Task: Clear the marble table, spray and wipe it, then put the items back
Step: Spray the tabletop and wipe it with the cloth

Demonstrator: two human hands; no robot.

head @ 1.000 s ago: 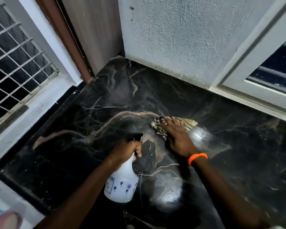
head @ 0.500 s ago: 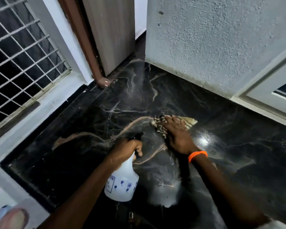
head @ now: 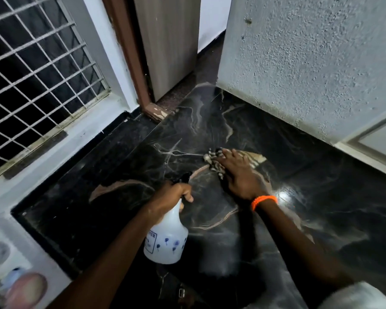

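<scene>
The black marble table (head: 310,197) is seen cleared, so the spray-and-wipe step is judged in hand (no items rest on it). The white spray bottle (head: 167,239) is gripped at its neck by the left hand (head: 172,196) above the slab, while a striped cloth (head: 216,160) is pressed flat beneath the spread right hand (head: 239,175). Next, a stroke across the unwiped marble is probably called for.

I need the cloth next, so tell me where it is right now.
In the head view, the striped cloth lies flat on the marble table near the textured wall, pressed under the right hand.
</scene>
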